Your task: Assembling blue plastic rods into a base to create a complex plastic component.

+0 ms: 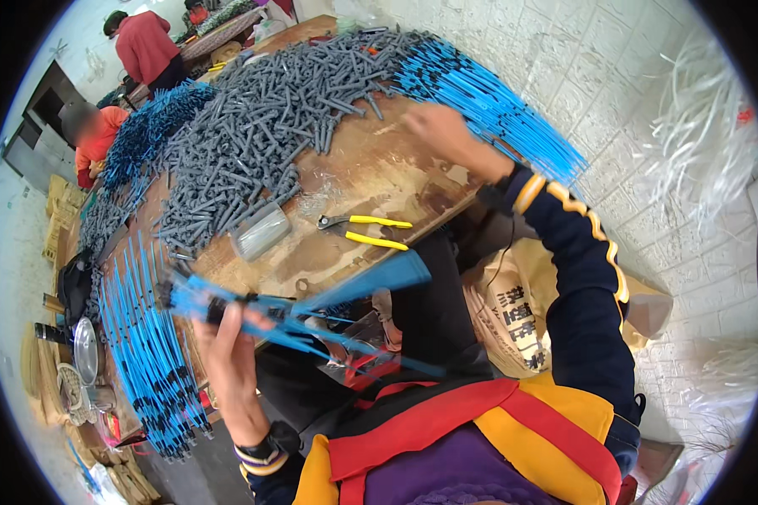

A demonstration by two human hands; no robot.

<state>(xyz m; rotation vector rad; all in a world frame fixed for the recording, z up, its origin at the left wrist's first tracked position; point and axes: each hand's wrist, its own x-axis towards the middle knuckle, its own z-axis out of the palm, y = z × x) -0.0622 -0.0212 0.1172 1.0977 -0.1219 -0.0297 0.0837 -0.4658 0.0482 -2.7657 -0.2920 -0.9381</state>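
My left hand (pixel 227 341) is closed round a loose bundle of thin blue rods with black fittings (pixel 265 305), held over the near left edge of the table. The rods fan out to the right, blurred by motion. Over the right part of the table, my right hand (pixel 442 130) has its fingers curled together; whatever lies in them is too small or hidden to make out. It is near a heap of grey ribbed plugs (pixel 312 84) and a row of blue rods with black fittings (pixel 488 105). Yellow-handled pliers (pixel 366 227) lie on the wooden table (pixel 362 164).
A clear plastic box (pixel 261 229) rests beside the heap. More blue rods (pixel 147 353) spread along the table's left side. A printed sack (pixel 509 311) stands below on the right. White strands (pixel 703 118) hang by the wall. Co-workers (pixel 147 50) are at the far left.
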